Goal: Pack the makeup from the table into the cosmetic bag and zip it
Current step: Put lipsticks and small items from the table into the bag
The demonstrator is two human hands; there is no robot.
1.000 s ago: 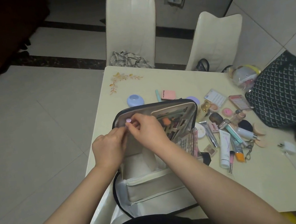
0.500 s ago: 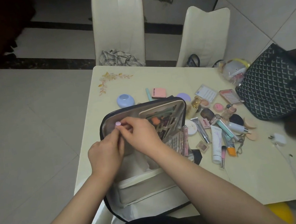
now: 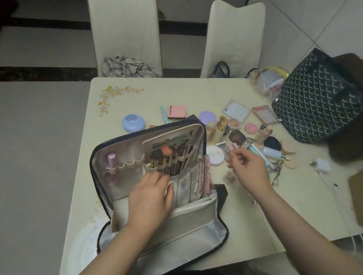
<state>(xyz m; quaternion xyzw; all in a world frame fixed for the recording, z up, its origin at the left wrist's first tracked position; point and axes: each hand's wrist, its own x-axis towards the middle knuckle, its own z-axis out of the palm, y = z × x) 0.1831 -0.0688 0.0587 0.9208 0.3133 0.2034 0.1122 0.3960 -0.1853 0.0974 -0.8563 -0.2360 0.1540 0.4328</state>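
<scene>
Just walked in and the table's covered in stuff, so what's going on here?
A person is packing makeup into an open cosmetic bag. The left hand rests inside the bag, while the right hand reaches into the pile of makeup beside it. A pink tube already sits in a lid loop; the bag is unzipped.

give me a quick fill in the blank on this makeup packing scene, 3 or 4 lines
1. The pink tube stands in an elastic loop inside the lid of the open cosmetic bag, at its ____ end.
2. The left hand rests inside the ____.
3. The right hand reaches into the loose makeup on the table, to the ____ of the bag.
4. The pink square compact lies on the table ____ the bag.

Missing words: left; bag; right; behind
</scene>
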